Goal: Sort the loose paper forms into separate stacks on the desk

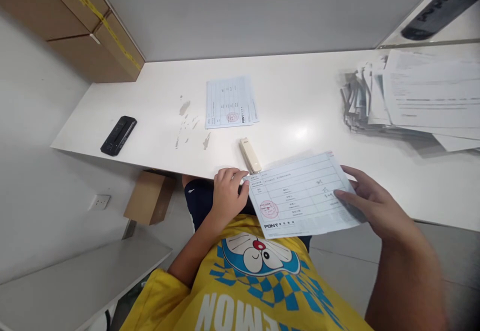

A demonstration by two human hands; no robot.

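A light-blue printed form (300, 196) with a red round stamp is held up at the front edge of the desk. My right hand (371, 201) grips its right end, thumb on top and fingers beneath. At the form's upper left corner, my left hand (230, 191) pinches the paper between thumb and forefinger. Just beyond that corner lies a cream-coloured stapler (249, 155) on the desk. Farther back rests a small stack of similar light-blue forms (230, 102), turned sideways, the top one also stamped in red.
A black phone-like device (119, 135) lies on the white desk (300, 86) at left. Taped cardboard boxes (116, 51) stand at the back left. A tall, uneven pile of papers (431, 96) is at right. Below the desk sits another cardboard box (150, 196).
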